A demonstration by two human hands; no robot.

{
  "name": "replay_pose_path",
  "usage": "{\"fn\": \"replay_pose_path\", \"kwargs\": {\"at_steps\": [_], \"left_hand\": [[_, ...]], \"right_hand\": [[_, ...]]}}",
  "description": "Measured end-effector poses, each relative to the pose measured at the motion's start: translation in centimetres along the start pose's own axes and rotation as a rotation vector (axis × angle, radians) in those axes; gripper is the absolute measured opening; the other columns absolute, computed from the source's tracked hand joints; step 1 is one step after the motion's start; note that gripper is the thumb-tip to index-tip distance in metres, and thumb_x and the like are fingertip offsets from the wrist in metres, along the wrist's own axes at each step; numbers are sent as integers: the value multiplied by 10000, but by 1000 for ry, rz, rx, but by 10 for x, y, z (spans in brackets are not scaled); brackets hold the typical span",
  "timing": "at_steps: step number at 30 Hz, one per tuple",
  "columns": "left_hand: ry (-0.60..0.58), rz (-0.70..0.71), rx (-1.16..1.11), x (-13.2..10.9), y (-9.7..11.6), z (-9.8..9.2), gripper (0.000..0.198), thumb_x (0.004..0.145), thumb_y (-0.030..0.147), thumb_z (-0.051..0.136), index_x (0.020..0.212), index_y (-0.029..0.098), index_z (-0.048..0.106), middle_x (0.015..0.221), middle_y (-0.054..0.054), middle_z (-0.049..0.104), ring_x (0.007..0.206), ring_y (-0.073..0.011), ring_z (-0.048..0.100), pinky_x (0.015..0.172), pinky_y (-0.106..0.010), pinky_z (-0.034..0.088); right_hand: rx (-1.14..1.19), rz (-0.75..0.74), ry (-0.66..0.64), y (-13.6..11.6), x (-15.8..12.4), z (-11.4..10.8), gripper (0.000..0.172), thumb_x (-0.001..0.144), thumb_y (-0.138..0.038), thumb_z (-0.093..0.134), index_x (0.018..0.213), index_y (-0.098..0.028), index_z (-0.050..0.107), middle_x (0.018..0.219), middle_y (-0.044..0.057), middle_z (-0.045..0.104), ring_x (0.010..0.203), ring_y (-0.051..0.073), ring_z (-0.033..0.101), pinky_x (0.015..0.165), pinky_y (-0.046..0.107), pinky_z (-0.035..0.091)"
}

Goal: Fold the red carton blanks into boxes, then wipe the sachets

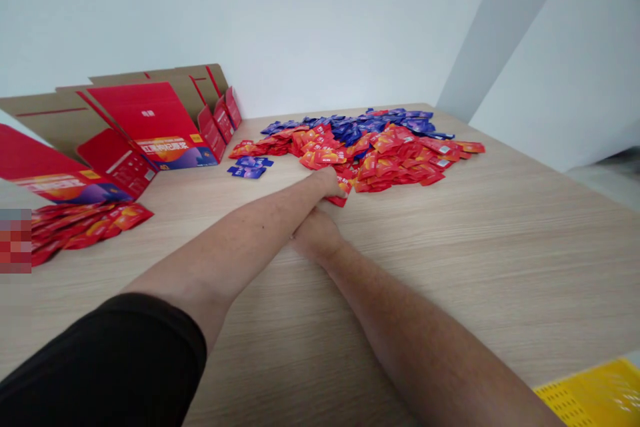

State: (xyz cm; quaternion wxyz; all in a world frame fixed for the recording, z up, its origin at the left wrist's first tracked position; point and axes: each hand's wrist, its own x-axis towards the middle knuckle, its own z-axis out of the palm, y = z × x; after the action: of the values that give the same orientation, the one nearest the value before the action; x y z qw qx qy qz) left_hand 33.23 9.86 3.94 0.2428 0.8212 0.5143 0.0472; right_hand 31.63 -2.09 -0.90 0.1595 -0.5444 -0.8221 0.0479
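At the near edge of a large pile of red packets, my left hand is closed on a red packet. My right hand is just below and nearer to me, partly under my left wrist; its fingers are mostly hidden, and whatever it may hold does not show. Blue packets lie behind and among the red ones. To the left of the pile, a few blue packets lie apart on the wooden table.
Open red boxes with raised cardboard flaps stand in a row at the back left. A fanned stack of red packets lies in front of them. Something yellow with holes is at the bottom right. A pale wall rises behind the table.
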Motion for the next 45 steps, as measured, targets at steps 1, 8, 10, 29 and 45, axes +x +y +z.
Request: {"fn": "replay_pose_path", "kwargs": {"at_steps": [1, 8, 10, 29, 45], "left_hand": [[0, -9, -58, -1, -6, -2, 383, 536, 181, 904, 850, 159, 686, 1061, -149, 749, 1190, -394, 654, 980, -396, 524], [-6, -85, -673, -37, -61, -19, 162, 722, 134, 695, 822, 194, 584, 722, -18, 675, 771, -211, 722, 693, -285, 571], [-13, -119, -880, -56, -80, -28, 170, 765, 142, 612, 922, 200, 581, 794, -35, 714, 743, -195, 732, 701, -307, 596], [-61, -312, -1710, -212, -138, -13, 484, 1064, 504, 332, 1136, 163, 668, 1074, -149, 762, 665, -201, 696, 594, -360, 583], [-94, -286, -2117, -216, -119, 0, 414, 1064, 288, 396, 798, 146, 679, 738, -60, 695, 654, -155, 671, 690, -254, 558]], "right_hand": [[-5, 3, -3, -2, -2, -3, 563, 980, -317, 524, 1511, -128, 524, 1524, 169, 574, 1402, 290, 523, 1183, 430, 391], [-54, -13, -52, -11, -12, -19, 368, 972, -313, 552, 1291, -214, 705, 1255, 173, 696, 1229, 310, 595, 1092, 446, 437], [-66, -8, -63, -12, -13, -20, 342, 977, -312, 548, 1263, -220, 711, 1226, 167, 692, 1195, 308, 599, 1056, 430, 454], [93, 183, 312, 2, -10, -23, 235, 1010, -294, 491, 1117, -184, 670, 1089, 125, 713, 1056, 266, 602, 947, 384, 479], [128, -245, 279, -61, -29, -22, 200, 927, -177, 612, 1101, -164, 709, 1016, 122, 678, 949, 263, 587, 870, 393, 475]]}}
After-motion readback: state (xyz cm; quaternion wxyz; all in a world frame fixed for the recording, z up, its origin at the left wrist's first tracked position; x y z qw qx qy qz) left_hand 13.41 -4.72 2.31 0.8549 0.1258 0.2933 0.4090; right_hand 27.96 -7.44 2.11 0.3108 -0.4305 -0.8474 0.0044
